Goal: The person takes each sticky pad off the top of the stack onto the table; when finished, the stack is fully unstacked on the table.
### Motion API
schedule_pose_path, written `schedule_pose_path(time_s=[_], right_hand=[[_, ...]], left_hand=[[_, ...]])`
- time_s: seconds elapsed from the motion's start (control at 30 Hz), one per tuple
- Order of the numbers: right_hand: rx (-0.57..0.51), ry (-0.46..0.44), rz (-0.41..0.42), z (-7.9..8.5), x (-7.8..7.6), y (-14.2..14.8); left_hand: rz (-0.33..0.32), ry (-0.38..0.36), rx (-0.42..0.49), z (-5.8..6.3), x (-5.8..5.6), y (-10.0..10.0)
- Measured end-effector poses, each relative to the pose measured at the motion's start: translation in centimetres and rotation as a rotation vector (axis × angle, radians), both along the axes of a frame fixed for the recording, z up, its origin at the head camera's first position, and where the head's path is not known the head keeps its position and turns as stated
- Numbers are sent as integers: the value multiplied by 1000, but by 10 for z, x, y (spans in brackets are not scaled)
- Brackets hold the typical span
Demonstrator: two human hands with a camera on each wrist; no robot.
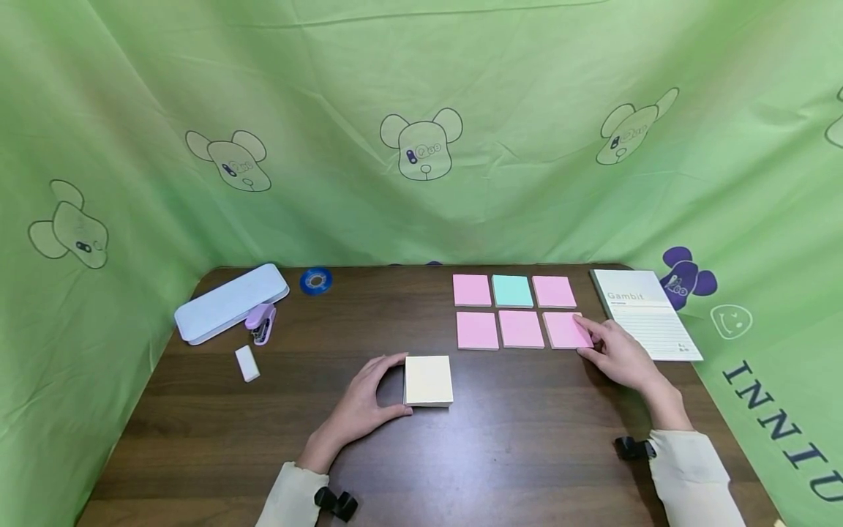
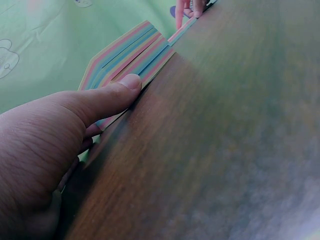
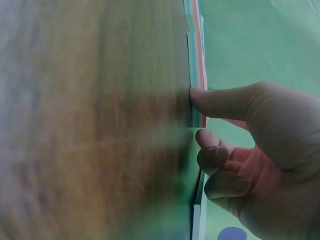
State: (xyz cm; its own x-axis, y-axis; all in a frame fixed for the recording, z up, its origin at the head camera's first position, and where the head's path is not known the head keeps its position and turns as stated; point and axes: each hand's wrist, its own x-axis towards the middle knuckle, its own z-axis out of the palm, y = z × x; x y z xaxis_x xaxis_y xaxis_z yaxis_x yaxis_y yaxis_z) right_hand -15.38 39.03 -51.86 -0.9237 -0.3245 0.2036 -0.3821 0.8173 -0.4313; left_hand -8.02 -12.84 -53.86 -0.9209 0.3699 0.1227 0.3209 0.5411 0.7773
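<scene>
Near the middle of the table lies a thick stack of sticky notes (image 1: 428, 380) with a pale yellow top sheet. My left hand (image 1: 365, 399) grips its left side, thumb at the near edge and fingers at the far edge. Pink, blue and yellow layers show along the side of this stack in the left wrist view. My right hand (image 1: 622, 355) pinches a pink sticky note pad (image 1: 565, 331), the front right one of two rows. In the right wrist view the thumb (image 3: 220, 103) presses that pad's layered near edge. Beside it lie more pink pads (image 1: 521, 329) and one teal pad (image 1: 512, 291).
On the right lies a white notepad (image 1: 648, 315), close to my right hand. At the left are a pale blue case (image 1: 230, 304), a purple stapler (image 1: 261, 323), a white eraser (image 1: 246, 364) and a blue tape roll (image 1: 316, 280). Green cloth (image 1: 421, 212) hangs behind the table.
</scene>
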Motion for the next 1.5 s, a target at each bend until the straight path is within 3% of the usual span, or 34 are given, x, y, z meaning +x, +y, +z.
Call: schedule_pose_path(time_s=[0.33, 0.8, 1.0, 1.2, 1.5], right_hand=[[-53, 33, 4, -14, -1, 6], [14, -17, -104, 19, 17, -23], [-10, 61, -95, 25, 24, -39], [-122, 116, -32, 30, 30, -67], [-307, 44, 60, 33, 40, -112]], left_hand=[[-7, -22, 5, -2, 0, 0], [-10, -14, 7, -1, 1, 1], [-9, -22, 7, -1, 2, 1], [-4, -26, 6, 0, 2, 1], [2, -29, 8, 0, 1, 0]])
